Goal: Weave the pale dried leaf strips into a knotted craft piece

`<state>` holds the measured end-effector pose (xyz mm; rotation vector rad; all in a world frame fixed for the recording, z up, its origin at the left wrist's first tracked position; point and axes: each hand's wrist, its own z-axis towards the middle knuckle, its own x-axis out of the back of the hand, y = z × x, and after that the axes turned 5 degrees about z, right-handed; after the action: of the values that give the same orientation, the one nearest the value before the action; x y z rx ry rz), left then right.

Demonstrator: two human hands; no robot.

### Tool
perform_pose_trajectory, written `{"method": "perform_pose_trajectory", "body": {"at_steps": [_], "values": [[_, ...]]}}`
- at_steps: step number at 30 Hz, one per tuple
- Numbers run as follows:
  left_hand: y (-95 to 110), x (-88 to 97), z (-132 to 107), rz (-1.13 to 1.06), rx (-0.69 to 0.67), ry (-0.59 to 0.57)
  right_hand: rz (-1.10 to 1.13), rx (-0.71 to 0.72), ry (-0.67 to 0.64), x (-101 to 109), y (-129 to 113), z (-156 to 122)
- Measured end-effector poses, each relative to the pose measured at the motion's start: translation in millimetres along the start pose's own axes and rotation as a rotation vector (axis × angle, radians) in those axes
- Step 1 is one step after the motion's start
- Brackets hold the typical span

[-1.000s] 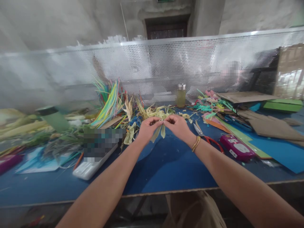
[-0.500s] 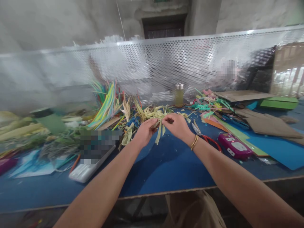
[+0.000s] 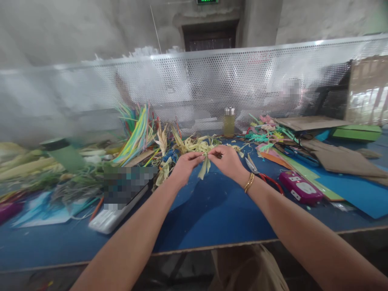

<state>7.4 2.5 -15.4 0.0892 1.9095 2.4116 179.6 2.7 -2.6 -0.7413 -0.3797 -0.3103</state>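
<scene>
A pale green strip of dried corn husk (image 3: 205, 167) hangs between my two hands above the blue table. My left hand (image 3: 186, 165) pinches its upper part from the left, thumb and fingers pressed together. From the right, my right hand (image 3: 226, 159) pinches the same strip, its fingertips almost touching the left ones. A gold bracelet (image 3: 249, 182) circles the right wrist. Just behind the hands lies a heap of pale husk strips (image 3: 194, 143). Scissors with red handles (image 3: 271, 182) rest to the right of my right hand.
Bundled coloured pipe cleaners (image 3: 136, 135) stand at the left, near a green cup (image 3: 63, 155). A lidded bottle (image 3: 229, 124) stands at the back before a perforated metal panel (image 3: 169, 89). A purple box-like device (image 3: 300, 188) and coloured sheets (image 3: 357, 190) lie right. The table's front edge (image 3: 227, 245) is close.
My left fingers have straightened and shifted slightly right, closer to the right fingertips. The hanging husk strip now looks shorter and more gathered. My right hand has hardly moved.
</scene>
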Motion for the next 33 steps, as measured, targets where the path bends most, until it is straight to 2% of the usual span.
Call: {"method": "perform_pose_trajectory", "body": {"at_steps": [4, 8, 11, 15, 19, 22, 26, 33], "values": [[7.1, -3.5, -5.0, 0.093, -0.076, -0.024, -0.030, -0.009, -0.007, -0.5, -1.5, -0.6], [9.1, -7.8, -8.9, 0.083, -0.114, -0.061, -0.053, -0.029, -0.005, -0.8, -2.7, -0.8], [6.1, -9.1, -8.2, 0.074, -0.127, -0.022, -0.027, -0.049, 0.001, -0.3, -2.8, -0.5], [1.5, -8.7, -5.1, 0.064, -0.117, 0.040, 0.056, -0.091, -0.025, -0.9, -2.9, -0.2], [-0.4, -7.0, -3.3, 0.003, -0.069, 0.024, 0.090, -0.107, -0.058, -2.9, -1.6, -0.2], [-0.5, -4.9, -2.7, -0.003, -0.039, 0.011, 0.040, -0.065, -0.081, -2.2, -1.7, -0.4], [0.3, -3.0, -2.4, -0.016, -0.003, 0.004, -0.160, 0.063, -0.075, 2.2, -5.1, -0.4], [4.3, -5.6, -3.8, -0.230, 0.142, 0.062, -0.426, 0.246, -0.055, 7.4, -8.9, -0.3]]}}
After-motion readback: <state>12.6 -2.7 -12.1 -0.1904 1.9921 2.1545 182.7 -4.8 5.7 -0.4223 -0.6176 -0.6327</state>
